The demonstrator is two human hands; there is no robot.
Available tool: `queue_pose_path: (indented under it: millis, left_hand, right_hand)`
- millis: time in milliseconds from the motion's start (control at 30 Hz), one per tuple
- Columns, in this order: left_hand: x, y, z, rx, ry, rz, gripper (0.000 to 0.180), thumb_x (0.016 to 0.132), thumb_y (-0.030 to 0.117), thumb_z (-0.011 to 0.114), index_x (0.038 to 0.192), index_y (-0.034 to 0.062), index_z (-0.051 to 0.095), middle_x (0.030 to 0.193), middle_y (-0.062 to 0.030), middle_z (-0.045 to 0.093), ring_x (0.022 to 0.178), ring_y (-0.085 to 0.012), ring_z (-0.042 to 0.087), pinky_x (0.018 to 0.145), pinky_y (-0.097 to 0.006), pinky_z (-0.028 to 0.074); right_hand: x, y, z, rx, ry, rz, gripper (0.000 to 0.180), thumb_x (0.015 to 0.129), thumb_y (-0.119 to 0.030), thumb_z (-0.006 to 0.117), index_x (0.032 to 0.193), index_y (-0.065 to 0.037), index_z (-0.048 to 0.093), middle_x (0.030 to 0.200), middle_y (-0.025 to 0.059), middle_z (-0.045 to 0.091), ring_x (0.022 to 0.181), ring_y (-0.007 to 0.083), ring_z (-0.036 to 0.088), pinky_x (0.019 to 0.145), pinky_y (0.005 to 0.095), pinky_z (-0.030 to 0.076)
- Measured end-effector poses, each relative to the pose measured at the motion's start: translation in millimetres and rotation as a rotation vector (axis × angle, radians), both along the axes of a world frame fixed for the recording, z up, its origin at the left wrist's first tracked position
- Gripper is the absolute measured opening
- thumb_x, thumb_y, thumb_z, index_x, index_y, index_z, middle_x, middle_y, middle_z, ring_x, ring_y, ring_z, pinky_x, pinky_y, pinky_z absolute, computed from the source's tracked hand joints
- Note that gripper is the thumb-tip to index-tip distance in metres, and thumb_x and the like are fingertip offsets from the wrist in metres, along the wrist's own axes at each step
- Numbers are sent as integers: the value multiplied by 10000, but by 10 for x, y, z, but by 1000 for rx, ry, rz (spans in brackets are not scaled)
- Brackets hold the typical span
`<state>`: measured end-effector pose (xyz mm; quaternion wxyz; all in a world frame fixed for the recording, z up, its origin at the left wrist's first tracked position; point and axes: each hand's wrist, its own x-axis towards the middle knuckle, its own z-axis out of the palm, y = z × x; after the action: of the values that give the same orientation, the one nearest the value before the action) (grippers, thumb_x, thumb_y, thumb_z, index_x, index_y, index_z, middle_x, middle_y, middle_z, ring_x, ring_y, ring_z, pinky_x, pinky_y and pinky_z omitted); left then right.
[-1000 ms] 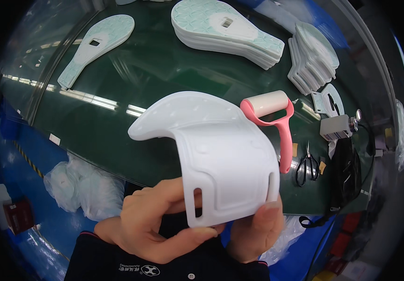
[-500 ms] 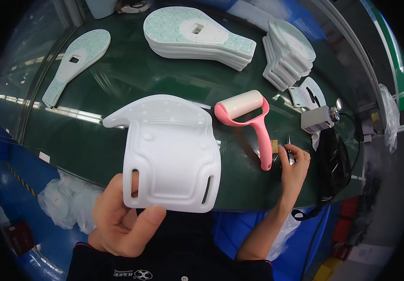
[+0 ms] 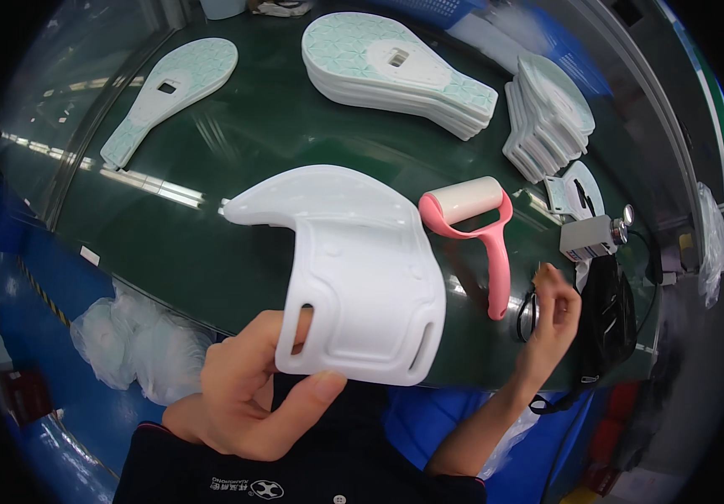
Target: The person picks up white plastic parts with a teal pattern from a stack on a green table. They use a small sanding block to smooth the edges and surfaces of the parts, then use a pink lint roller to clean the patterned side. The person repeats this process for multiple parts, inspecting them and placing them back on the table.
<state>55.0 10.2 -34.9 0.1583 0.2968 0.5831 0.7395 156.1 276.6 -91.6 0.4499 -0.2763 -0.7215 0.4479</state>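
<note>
My left hand (image 3: 265, 391) grips a white curved plastic panel (image 3: 370, 294) by its lower left corner. The thumb presses the near edge and the fingers lie behind, showing through the left slot. The panel is tilted up over the table, with a slot at each lower corner and a pointed tip at the far left. My right hand (image 3: 551, 315) is closed in a pinch above the table, slightly blurred; what its fingers hold is unclear. Beside it lies a small dark loop (image 3: 527, 319), partly hidden. A pink-handled roller with a white cylinder (image 3: 497, 273) lies between the panel and my right hand.
On the dark green table (image 3: 236, 202) are a stack of green-patterned white panels (image 3: 396, 76), one single panel (image 3: 173, 88) and a stack of curved panels (image 3: 551, 118). Right of them are a white pump bottle (image 3: 590, 239) and a black pouch (image 3: 610, 315).
The view has shifted, so the table's things appear lower and farther right. My left hand has tilted the panel somewhat. My right hand has lifted, its fingers drawn together, and the dark loop shows.
</note>
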Motion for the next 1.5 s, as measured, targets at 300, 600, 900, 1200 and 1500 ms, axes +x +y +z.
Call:
queue_pose_path:
  millis: [300,600,900,1200,1500]
  left_hand:
    - [39,92,-17,45,79,49,317,715,-45,556,1001,-97,431,816,-151,592,735,-128,580,648,-202,439]
    - [64,121,-90,68,64,86,337,697,-55,571,1003,-90,434,800,-141,596,713,-125,586,611,-202,450]
    - [103,157,-62,24,51,101,356,685,-44,594,1009,-70,448,779,-110,601,677,-115,593,586,-195,456]
    - [113,152,-33,-30,35,116,343,677,-27,610,986,-60,463,764,-106,600,637,-117,598,546,-195,459]
    - [126,174,-41,-68,90,169,319,658,-7,632,944,-40,494,715,-105,600,573,-136,600,487,-205,455]
  right_hand:
    - [-6,-1191,688,-385,346,381,248,789,-76,467,965,25,326,748,210,506,293,132,416,260,193,356]
    - [-84,-1245,660,-389,355,738,447,795,-48,454,1145,81,207,789,145,382,344,123,408,251,192,408]
    - [-230,-1457,745,-252,430,664,228,850,-123,386,969,62,323,562,151,477,395,172,475,352,211,414]
    - [-272,-1528,677,10,232,447,301,777,-80,491,997,72,352,525,114,484,403,119,444,419,189,379]
    - [-266,-1469,561,130,161,550,304,730,-28,463,958,3,266,597,148,511,481,145,488,522,210,415]
